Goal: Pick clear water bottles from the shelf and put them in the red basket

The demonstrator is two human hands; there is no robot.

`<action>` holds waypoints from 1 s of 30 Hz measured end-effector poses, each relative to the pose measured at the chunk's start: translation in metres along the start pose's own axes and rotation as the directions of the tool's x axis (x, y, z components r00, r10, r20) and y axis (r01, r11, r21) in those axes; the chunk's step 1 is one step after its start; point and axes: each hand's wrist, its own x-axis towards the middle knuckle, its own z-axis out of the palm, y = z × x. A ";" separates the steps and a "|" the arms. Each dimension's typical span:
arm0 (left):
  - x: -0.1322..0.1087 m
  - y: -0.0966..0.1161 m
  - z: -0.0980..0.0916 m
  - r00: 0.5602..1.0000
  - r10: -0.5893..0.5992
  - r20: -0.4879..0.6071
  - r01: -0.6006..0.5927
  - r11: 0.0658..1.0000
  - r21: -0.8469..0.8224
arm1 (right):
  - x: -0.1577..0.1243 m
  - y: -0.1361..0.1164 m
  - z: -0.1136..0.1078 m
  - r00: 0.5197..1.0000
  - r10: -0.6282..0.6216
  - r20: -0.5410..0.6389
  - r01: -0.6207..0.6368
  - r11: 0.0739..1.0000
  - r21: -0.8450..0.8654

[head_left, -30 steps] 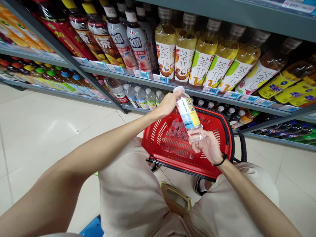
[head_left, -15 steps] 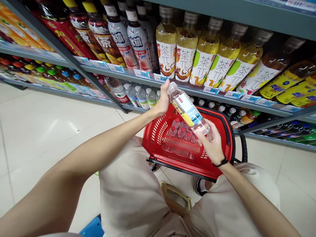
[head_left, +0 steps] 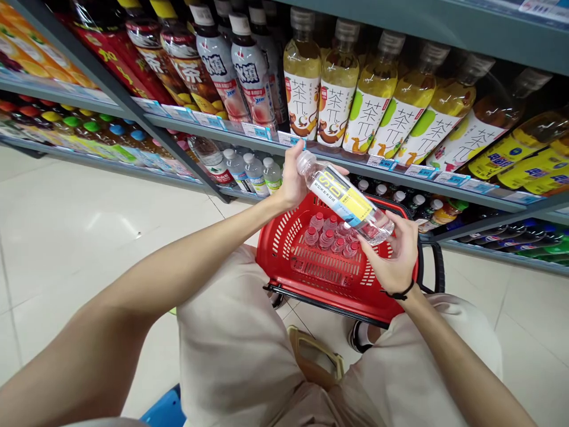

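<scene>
Head view: both hands hold one clear bottle (head_left: 344, 198) above a red basket (head_left: 284, 261). The bottle lies tilted, its white cap up and to the left, its base down and to the right, and its label shows yellow, blue and white.

The left hand (head_left: 291, 178) is at the cap end; its fingers (head_left: 297, 153) are closed around the neck, with the thumb up beside the cap. The right hand (head_left: 395, 252) is under the base, palm up, its fingers (head_left: 411, 228) curled against the bottom of the bottle. A black band (head_left: 399, 293) sits on the right wrist.

The basket stands on the floor (head_left: 66, 225) just in front of the person's knees, which are in beige shorts (head_left: 240, 350). Inside it, small bottles with red caps (head_left: 326, 231) stand upright in a cluster below the held bottle.

Behind the basket is a grey shelf (head_left: 249, 133) with price tags along its edge. Tea bottles (head_left: 368, 101) with yellow-green drink and white labels stand on it, and bottles with white caps (head_left: 253, 172) stand on the level below, near the left hand.
</scene>
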 end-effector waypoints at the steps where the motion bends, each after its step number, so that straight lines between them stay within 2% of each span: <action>1: 0.000 0.001 0.000 1.000 0.000 0.004 0.001 1.000 -0.012 | 0.000 -0.001 -0.001 0.999 -0.034 -0.009 0.033 0.999 -0.031; 4: -0.001 0.004 0.001 1.000 -0.013 0.021 0.013 0.999 -0.034 | 0.002 -0.004 -0.003 0.996 -0.089 -0.025 0.088 0.995 -0.042; 9: -0.007 0.010 0.006 0.999 -0.022 0.025 0.023 1.000 -0.011 | 0.002 -0.005 0.000 1.000 -0.029 0.001 0.029 1.000 -0.006; 14: -0.012 0.023 0.010 0.999 0.006 0.052 -0.004 0.999 -0.040 | 0.000 -0.001 0.004 1.000 -0.018 -0.021 0.018 1.000 0.011; 18: -0.013 0.029 0.011 0.998 0.036 0.046 -0.033 0.998 -0.056 | -0.001 0.000 0.005 0.995 0.101 0.003 -0.101 0.990 0.096; 24: -0.015 0.032 0.014 0.993 0.112 -0.040 -0.112 0.994 0.002 | 0.000 -0.001 0.004 0.969 0.246 -0.012 -0.234 0.935 0.266; 30: -0.018 0.035 0.013 0.998 0.037 0.048 -0.036 0.999 -0.019 | 0.000 -0.007 0.007 0.899 0.437 0.035 -0.418 0.830 0.370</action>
